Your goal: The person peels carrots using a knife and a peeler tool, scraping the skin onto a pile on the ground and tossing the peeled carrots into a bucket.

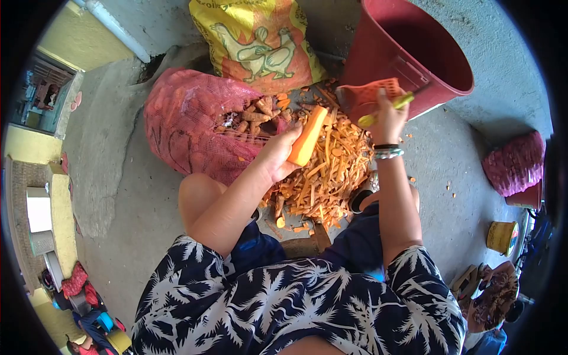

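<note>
A peeled carrot is gripped between the thumb and fingers of the left hand, above a pile of orange peelings heaped on the floor. A yellow-handled tool is held in the right hand, in front of a red bin. Unpeeled carrots are exposed in a pink mesh sack beside the peelings.

Peeled carrot smooth, lightly glossy; yellow handle plastic; unpeeled carrots rough, matt. Net sack plastic mesh. Printed sack woven plastic, creased. Bin smooth plastic. Floor matt concrete. Shirt cloth.
</note>
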Demonstrator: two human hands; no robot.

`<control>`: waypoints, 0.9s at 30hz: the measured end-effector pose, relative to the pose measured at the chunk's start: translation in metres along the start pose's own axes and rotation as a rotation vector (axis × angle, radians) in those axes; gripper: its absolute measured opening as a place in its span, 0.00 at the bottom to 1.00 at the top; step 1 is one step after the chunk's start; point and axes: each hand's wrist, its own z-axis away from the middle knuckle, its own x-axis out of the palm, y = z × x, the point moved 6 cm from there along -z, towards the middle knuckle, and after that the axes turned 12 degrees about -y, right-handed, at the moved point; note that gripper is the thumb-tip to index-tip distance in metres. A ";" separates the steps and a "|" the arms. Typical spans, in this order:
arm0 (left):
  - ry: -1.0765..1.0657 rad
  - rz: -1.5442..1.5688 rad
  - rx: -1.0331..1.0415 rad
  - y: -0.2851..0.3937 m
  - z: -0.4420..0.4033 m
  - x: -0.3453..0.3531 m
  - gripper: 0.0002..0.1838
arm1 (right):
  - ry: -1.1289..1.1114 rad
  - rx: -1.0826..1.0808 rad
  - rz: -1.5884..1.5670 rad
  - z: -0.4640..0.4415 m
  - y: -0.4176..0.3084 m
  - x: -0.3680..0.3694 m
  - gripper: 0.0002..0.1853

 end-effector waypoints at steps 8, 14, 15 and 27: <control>-0.058 0.146 0.008 -0.002 -0.005 -0.005 0.24 | -0.209 0.110 -0.223 0.044 0.008 0.020 0.10; -0.019 -0.093 -0.023 0.000 0.004 0.012 0.19 | -0.208 0.100 -0.149 0.041 0.004 0.033 0.13; -0.019 -0.095 -0.026 -0.001 0.006 0.012 0.19 | -0.146 -0.004 -0.049 0.027 -0.002 0.024 0.13; -0.240 0.133 -0.082 -0.007 0.001 0.011 0.23 | 0.045 -0.090 -0.188 0.019 0.004 -0.006 0.10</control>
